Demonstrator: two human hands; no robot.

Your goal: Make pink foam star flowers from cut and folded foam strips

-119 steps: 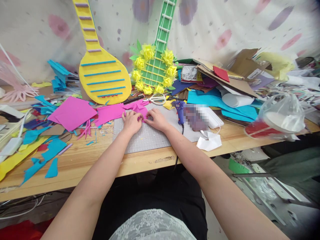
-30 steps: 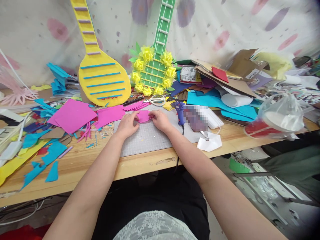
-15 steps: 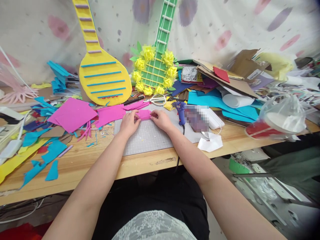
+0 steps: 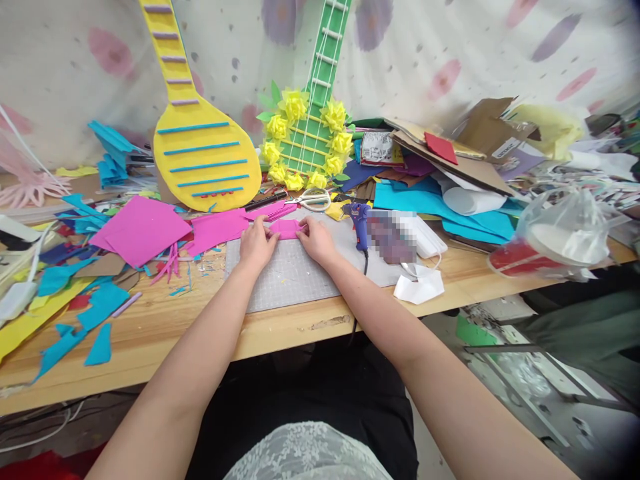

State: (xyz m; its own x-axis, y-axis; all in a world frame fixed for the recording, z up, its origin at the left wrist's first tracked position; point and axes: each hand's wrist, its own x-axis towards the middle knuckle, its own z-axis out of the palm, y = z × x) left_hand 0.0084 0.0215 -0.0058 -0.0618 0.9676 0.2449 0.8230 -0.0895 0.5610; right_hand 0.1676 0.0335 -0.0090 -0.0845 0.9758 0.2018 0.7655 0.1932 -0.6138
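A small folded piece of magenta paper [image 4: 287, 230] lies between my hands over the grey cutting mat [image 4: 280, 287]. My left hand [image 4: 259, 241] pinches its left end between thumb and fingers. At the right end, my right hand [image 4: 316, 239] grips it the same way. Larger magenta sheets [image 4: 217, 230] lie just left of my left hand, with cut magenta strips [image 4: 270, 211] behind it. White-handled scissors [image 4: 315, 199] rest beyond the paper. To the right of my right hand is a blue glue gun [image 4: 359, 223], its cord running toward me.
A yellow paper guitar [image 4: 207, 160] and a green one [image 4: 307, 137] with yellow paper flowers lean at the back. Blue paper scraps [image 4: 105, 303] cover the left. Cardboard and paper are heaped at the right, near a bagged red cup [image 4: 525, 257] and a white scrap [image 4: 419, 285].
The folded magenta paper has tilted slightly and shows a broader face between my fingers. Both hands keep their hold, and the whole view has shifted a little.
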